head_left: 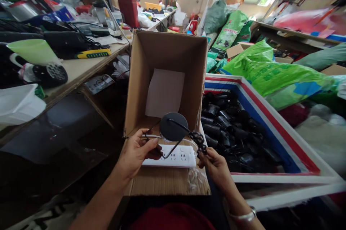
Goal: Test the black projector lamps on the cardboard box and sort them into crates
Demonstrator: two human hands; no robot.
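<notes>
A flat, round, dark-grey disc [174, 127] is over the near edge of an open brown cardboard box [164, 48], a thin black cable [198, 140] crossing its face and bunched into tight coils at its right. The left hand [140, 147] pinches a stretch of the cable; the right hand [216, 165] grasps it just below the coils. A white plastic power strip [177, 161] lies along the box's near flap [162, 184]. Beyond the box's right edge, a red-white-and-blue-walled tray [278, 122] holds dark, glossy pieces [232, 125]. A cluttered wooden tabletop [81, 70] stands at left.
</notes>
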